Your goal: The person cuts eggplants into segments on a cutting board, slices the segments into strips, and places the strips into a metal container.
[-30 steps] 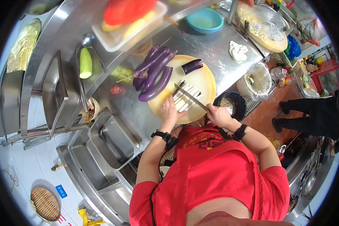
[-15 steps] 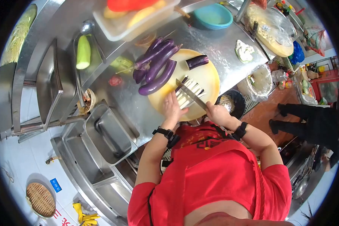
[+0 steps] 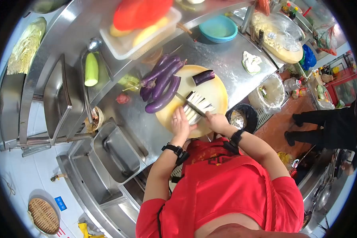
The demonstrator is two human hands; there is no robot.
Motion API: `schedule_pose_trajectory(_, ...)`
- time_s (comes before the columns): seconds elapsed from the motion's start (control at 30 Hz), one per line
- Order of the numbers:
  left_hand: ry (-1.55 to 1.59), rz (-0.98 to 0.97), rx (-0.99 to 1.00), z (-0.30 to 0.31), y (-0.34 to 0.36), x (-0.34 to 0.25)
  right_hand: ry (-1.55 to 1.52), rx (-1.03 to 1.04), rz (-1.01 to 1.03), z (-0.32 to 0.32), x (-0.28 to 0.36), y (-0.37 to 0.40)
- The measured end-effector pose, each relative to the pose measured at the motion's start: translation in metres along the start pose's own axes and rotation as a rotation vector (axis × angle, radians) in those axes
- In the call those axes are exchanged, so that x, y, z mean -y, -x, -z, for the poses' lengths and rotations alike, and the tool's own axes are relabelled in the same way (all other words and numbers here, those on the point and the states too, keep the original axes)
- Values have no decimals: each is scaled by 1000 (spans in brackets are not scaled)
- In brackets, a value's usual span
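Note:
My right hand (image 3: 217, 123) grips the handle of a kitchen knife (image 3: 190, 104), whose blade lies slantwise across pale eggplant strips (image 3: 201, 104) with dark skin edges. The strips rest on a round yellowish cutting board (image 3: 219, 93). My left hand (image 3: 181, 123) holds the strips at their near left side, fingers close to the blade and thumb apart. Behind them on the board is a cut eggplant piece (image 3: 203, 77). Several whole purple eggplants (image 3: 161, 81) lie at the board's left edge, one overlapping it. The blade's tip reaches close to that one.
A white tub (image 3: 123, 51) with yellow and red items stands back left, a blue bowl (image 3: 218, 29) at the back. A white cloth-like lump (image 3: 251, 62) lies right on the steel counter (image 3: 234, 51). Bins (image 3: 242, 116) stand at right; a person in dark trousers (image 3: 313, 133) is beyond.
The knife and my right hand have moved left across the strips, and more strips fan out to the blade's right. My left hand stays on them. The camera view has shifted slightly.

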State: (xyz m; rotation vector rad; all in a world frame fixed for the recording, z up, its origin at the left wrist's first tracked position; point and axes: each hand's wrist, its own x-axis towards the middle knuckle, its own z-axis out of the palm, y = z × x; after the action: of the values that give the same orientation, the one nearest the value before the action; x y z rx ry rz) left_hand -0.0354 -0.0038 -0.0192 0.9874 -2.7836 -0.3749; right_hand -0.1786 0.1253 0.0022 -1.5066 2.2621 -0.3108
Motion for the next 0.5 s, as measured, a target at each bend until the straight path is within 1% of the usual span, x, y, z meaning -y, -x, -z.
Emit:
schedule_pose_trajectory(0.07, -30, -50, -3, 6, -8, -1, -159, -166, 10, 10, -7, 18)
schedule_pose_trajectory(0.1, -57, -88, 8, 6, -7, -1, -158, -161, 8, 8, -17, 25)
schedule_pose_trajectory(0.13, -42, -94, 32, 7, -10, 0, -250, -231, -34, 4, -30, 33)
schedule_pose_trajectory(0.17, -48, -105, 112, 8, -14, 2, -343, -300, -77, 0, -43, 42)
schedule_pose_trajectory(0.23, 9, -181, 161, 12, -23, 8, -618, -215, -210, 11, -59, 60)
schedule_pose_trajectory(0.27, 17, -176, 206, 15, -28, 8, -903, -117, -344, 23, -61, 70)
schedule_pose_trajectory(0.3, 19, -170, 214, 14, -30, 7, -1003, -78, -375, 20, -71, 75)
schedule_pose_trajectory(0.37, 39, -148, 161, 12, -34, 3, -1165, 35, -408, 11, -83, 86)
schedule_pose_trajectory(0.4, -24, -162, 108, 11, -33, -1, -1203, 51, -423, 4, -82, 87)
schedule_pose_trajectory(0.43, -21, -160, 116, 8, -32, -5, -1242, 67, -439, -3, -82, 88)
schedule_pose_trajectory(0.47, 33, -117, 113, 4, -30, -9, -1281, 117, -458, -10, -81, 89)
schedule_pose_trajectory(0.5, 86, -73, 111, 2, -29, -13, -1218, 90, -337, -15, -75, 85)
